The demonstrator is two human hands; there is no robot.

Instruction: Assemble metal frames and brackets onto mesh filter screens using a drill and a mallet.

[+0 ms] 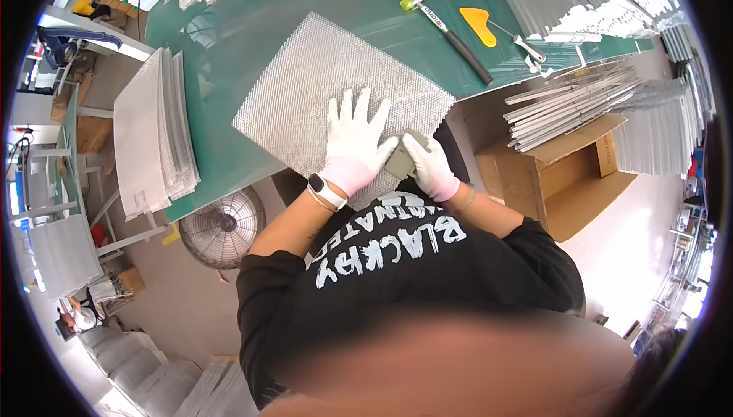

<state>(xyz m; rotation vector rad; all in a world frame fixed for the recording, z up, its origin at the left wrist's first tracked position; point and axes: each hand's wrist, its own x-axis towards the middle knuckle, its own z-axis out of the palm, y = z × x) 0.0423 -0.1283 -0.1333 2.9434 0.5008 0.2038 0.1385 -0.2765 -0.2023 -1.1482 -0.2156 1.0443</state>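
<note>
A silvery sheet with a fine honeycomb-like texture (298,81) lies turned at an angle on the green table, its near corner reaching past the table edge toward my body. My left hand (354,133), in a white glove, rests flat on the sheet with its fingers spread. A flat grey-green pad (400,162) is in my gloved right hand (433,170), against the sheet's near right edge. The tip of my left thumb is close to the pad. Part of the pad is hidden under the right fingers.
A rubber-headed hammer (450,35), a yellow scraper (479,25) and a screwdriver-like tool (527,47) lie on the green table (229,154). Stacked sheets (149,135) lean at the left edge. A floor fan (223,228) and a cardboard box (527,188) stand below.
</note>
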